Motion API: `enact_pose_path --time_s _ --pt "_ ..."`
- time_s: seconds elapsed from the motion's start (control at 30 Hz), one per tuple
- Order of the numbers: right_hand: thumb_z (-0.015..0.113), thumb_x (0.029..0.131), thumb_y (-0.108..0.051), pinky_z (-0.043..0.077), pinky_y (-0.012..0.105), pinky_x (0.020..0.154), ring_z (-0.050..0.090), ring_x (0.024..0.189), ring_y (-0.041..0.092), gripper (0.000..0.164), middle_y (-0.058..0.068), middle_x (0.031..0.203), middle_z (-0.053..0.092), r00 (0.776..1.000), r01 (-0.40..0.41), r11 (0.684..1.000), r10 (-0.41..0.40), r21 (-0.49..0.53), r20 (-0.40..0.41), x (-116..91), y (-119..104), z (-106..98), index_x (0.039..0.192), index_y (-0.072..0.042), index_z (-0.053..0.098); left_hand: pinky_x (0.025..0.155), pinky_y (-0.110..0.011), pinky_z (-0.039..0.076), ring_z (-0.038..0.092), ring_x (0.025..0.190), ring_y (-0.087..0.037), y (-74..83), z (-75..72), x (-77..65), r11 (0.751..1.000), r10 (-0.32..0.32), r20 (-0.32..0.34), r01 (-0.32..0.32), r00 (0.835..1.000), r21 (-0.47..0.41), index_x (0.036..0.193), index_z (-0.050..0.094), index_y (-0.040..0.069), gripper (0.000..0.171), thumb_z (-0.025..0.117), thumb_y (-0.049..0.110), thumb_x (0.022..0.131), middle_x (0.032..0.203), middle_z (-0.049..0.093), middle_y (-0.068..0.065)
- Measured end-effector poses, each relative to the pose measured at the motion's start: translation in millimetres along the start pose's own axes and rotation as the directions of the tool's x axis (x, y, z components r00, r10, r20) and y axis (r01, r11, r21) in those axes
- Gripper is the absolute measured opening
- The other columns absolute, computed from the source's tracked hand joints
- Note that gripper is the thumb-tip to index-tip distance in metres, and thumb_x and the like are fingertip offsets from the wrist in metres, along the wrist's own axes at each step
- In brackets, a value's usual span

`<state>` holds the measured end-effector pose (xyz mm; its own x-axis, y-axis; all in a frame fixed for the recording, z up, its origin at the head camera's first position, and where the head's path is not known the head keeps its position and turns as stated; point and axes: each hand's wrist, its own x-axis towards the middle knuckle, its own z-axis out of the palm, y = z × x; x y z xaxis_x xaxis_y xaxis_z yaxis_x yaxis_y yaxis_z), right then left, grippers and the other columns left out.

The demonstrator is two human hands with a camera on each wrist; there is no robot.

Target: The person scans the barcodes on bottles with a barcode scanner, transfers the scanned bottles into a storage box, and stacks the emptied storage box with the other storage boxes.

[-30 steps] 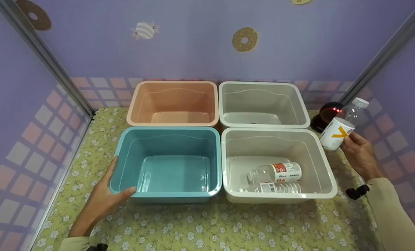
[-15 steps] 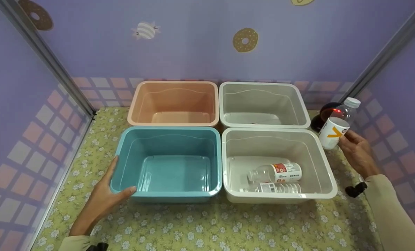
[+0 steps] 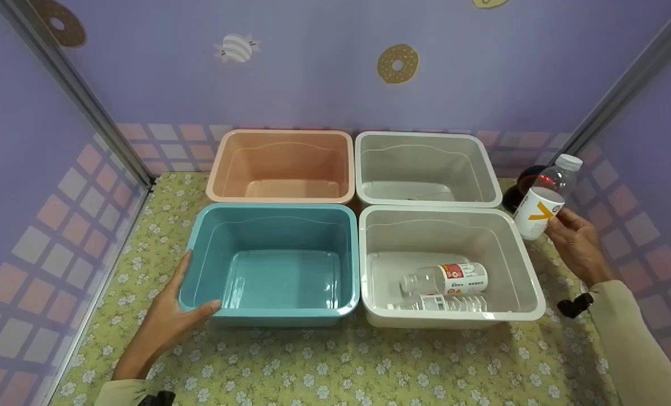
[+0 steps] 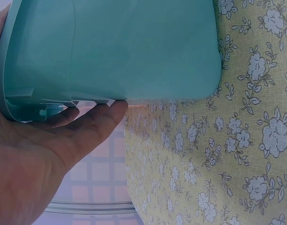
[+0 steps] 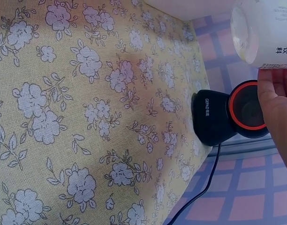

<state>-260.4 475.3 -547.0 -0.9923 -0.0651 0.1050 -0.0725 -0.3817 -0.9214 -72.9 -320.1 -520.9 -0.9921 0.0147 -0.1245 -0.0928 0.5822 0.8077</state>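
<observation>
At the right, my right hand (image 3: 579, 248) pinches a clear plastic bottle (image 3: 543, 197) with a white cap and a white label, its cap end tilted up and to the right. Directly behind the bottle is a black scanner (image 3: 519, 193) with a round head, partly hidden; its red ring and cable show in the right wrist view. My left hand (image 3: 163, 318) rests at the front left corner of a blue tub (image 3: 285, 318), thumb over the front rim and fingers stretched along the outside of its left wall (image 4: 134, 51).
A cream tub (image 3: 454, 318) beside the blue one holds two lying clear bottles (image 3: 445, 279). Behind stand a peach tub (image 3: 282, 197) and a grey tub (image 3: 426, 200). Purple walls enclose the flowered tablecloth (image 3: 313, 372) at the back and both sides.
My right hand has brought the bottle slightly left, overlapping the scanner more. The left hand stays at the blue tub's corner.
</observation>
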Motion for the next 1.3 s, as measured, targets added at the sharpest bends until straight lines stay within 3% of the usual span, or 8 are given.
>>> enact_pose_path --time_s 0.27,0.5,0.9,1.0,1.13,1.2,1.3 --pt "0.048 0.113 0.008 0.06 0.024 0.101 0.073 0.116 0.016 0.036 0.009 0.126 0.073 1.0 -0.008 1.0 0.008 0.03 0.012 -0.5 -6.5 2.7 0.132 -0.006 0.074 0.115 -0.093 0.019 0.014 0.157 -0.07 0.7 0.4 -0.3 1.0 -0.002 -0.003 0.003 1.0 0.013 0.177 -0.008 0.038 0.118 0.081 0.042 0.099 0.182 0.004 -0.027" --pt "0.05 0.113 0.005 0.059 0.023 0.104 0.072 0.121 0.014 0.034 0.006 0.132 0.072 1.0 -0.019 1.0 0.02 -0.018 0.023 -2.1 -15.3 5.0 0.135 -0.01 0.072 0.114 -0.093 0.018 0.014 0.158 -0.069 -0.6 0.1 0.1 1.0 -0.008 0.002 0.008 1.0 0.005 0.177 -0.008 0.04 0.118 0.081 0.043 0.099 0.182 0.003 -0.027" --pt "0.05 0.111 0.011 0.058 0.023 0.104 0.071 0.119 0.018 0.034 0.011 0.129 0.072 0.999 -0.002 1.0 0.002 0.014 0.037 6.1 -32.7 19.6 0.134 -0.002 0.072 0.114 -0.094 0.018 0.012 0.158 -0.069 0.8 -0.2 0.3 1.0 -0.016 0.003 0.016 1.0 -0.001 0.177 -0.008 0.039 0.118 0.081 0.041 0.099 0.182 0.002 -0.026" --pt "0.054 0.111 0.008 0.058 0.02 0.102 0.071 0.116 0.016 0.031 0.009 0.126 0.074 1.0 0.004 0.997 -0.002 -0.079 0.027 7.3 -37.2 23.1 0.132 -0.005 0.074 0.114 -0.094 0.017 0.011 0.158 -0.069 0.8 0.0 0.7 1.0 -0.013 0.003 0.013 1.0 -0.005 0.177 -0.008 0.039 0.118 0.081 0.04 0.099 0.183 0.002 -0.026" --pt "0.06 0.112 0.0 0.058 0.017 0.097 0.071 0.113 0.012 0.027 0.003 0.124 0.076 0.999 0.027 0.964 -0.021 -0.263 0.025 7.4 -41.6 26.9 0.132 -0.011 0.074 0.114 -0.094 0.017 0.011 0.159 -0.068 0.4 0.1 1.0 1.0 -0.016 0.007 0.016 1.0 -0.013 0.177 -0.008 0.042 0.118 0.081 0.042 0.099 0.183 0.001 -0.024" --pt "0.06 0.112 -0.002 0.058 0.017 0.096 0.071 0.113 0.012 0.026 0.003 0.125 0.076 0.999 0.037 0.954 -0.027 -0.299 0.037 7.1 -43.6 28.6 0.132 -0.012 0.074 0.114 -0.094 0.018 0.012 0.159 -0.068 0.2 0.0 0.8 1.0 -0.023 0.011 0.023 1.0 -0.017 0.176 -0.008 0.043 0.117 0.08 0.044 0.099 0.183 0.001 -0.023" --pt "0.058 0.113 0.0 0.058 0.019 0.099 0.071 0.116 0.014 0.028 0.005 0.127 0.075 0.998 0.047 0.961 -0.031 -0.274 0.063 6.8 -47.2 31.9 0.134 -0.009 0.072 0.114 -0.094 0.018 0.012 0.159 -0.067 0.4 -0.3 0.7 0.999 -0.036 0.018 0.036 0.999 -0.022 0.176 -0.009 0.045 0.117 0.08 0.045 0.1 0.184 0.0 -0.022"
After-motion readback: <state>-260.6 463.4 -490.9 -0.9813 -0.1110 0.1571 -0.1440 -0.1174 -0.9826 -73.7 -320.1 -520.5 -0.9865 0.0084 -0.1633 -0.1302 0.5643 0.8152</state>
